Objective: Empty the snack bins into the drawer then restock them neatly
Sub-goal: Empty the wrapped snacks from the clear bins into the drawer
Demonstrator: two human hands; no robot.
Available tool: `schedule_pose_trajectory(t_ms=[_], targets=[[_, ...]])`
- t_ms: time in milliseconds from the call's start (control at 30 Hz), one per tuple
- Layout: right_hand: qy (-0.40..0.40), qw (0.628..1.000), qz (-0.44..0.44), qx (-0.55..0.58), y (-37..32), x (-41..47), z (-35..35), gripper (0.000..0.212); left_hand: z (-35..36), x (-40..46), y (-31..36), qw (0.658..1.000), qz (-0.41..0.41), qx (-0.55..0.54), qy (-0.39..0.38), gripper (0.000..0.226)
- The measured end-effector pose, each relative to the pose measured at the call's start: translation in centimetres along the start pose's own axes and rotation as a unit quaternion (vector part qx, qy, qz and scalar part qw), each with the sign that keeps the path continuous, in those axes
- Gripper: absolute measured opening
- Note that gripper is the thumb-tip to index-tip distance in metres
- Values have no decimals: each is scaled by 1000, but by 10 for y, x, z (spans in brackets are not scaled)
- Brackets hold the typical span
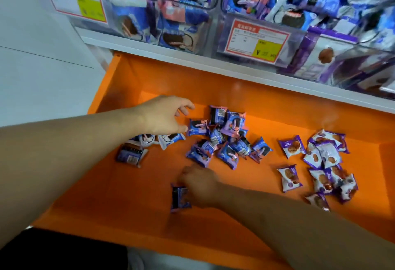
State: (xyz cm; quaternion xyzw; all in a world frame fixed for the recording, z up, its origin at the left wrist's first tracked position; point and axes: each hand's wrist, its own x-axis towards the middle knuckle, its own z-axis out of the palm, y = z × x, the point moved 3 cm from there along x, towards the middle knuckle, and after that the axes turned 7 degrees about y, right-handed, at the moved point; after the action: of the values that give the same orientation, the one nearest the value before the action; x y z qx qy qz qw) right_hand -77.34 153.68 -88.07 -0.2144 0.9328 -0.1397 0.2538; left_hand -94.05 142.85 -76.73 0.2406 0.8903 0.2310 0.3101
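Note:
An orange drawer (132, 195) stands pulled out below the shelf. Several blue and purple cookie packets (222, 141) lie piled in its middle, and several purple-and-white waffle packets (327, 158) lie at its right. A few more packets (136, 150) rest under my left forearm. My left hand (166, 115) hovers over the drawer with fingers relaxed, just left of the blue pile, holding nothing. My right hand (201, 186) is blurred and grips a dark blue packet (179, 197) near the drawer's front. Above, two clear snack bins (158, 13) (320, 23) hold more packets.
A white shelf edge (235, 70) runs above the drawer. Price labels (74, 0) (258, 41) hang on the bin fronts. A pale wall panel (38, 66) is to the left. Bare orange drawer floor shows at the front and left.

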Motion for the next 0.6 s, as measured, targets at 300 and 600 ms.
schedule_pose_trajectory(t_ms=[300, 600], targets=[[223, 953, 164, 120, 87, -59, -94, 54, 26, 3, 3, 999, 11, -8, 33, 60], [268, 937, 196, 106, 123, -74, -76, 79, 74, 11, -32, 994, 12, 108, 18, 65]])
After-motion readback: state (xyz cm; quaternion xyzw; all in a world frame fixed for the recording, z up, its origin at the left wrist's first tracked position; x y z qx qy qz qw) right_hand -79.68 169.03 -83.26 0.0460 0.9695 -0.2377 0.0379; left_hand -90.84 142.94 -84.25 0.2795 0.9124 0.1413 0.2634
